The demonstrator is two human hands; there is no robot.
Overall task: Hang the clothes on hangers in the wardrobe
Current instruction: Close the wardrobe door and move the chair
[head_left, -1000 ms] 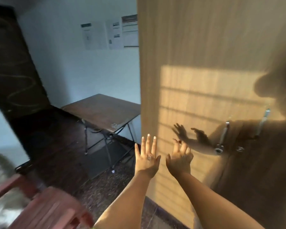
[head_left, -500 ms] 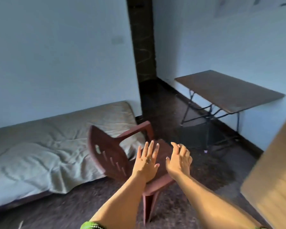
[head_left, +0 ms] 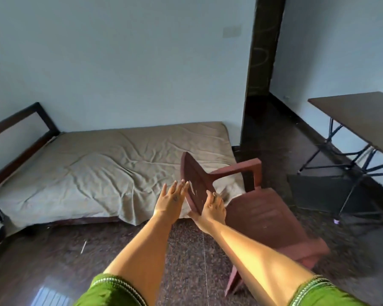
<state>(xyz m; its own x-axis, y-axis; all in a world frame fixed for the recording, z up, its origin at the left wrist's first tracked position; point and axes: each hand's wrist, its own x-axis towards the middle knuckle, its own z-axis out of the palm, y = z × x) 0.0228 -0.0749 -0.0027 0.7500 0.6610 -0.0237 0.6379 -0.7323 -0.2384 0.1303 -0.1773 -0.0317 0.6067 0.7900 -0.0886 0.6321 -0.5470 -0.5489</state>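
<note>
Head view, from nearest outward: two bare forearms in green sleeves (head_left: 111, 290) reach forward. Left hand (head_left: 170, 200) is flat, fingers straight, holding nothing. Right hand (head_left: 213, 208) also holds nothing, fingers loosely extended in front of the back of a red plastic chair (head_left: 259, 208); contact is unclear. Beyond lie a mattress (head_left: 93, 171), a folding table (head_left: 363, 115) and a dark doorway (head_left: 263, 62). No clothes, hangers or wardrobe appear, so the step looks like searching; next likely means finding a garment.

Both your bare arms reach forward, green sleeves at the elbows. Your left hand (head_left: 170, 200) is flat, fingers (head_left: 179, 188) straight and together; your right hand (head_left: 215, 209) shows fingers loosely extended, just beside it.
</note>
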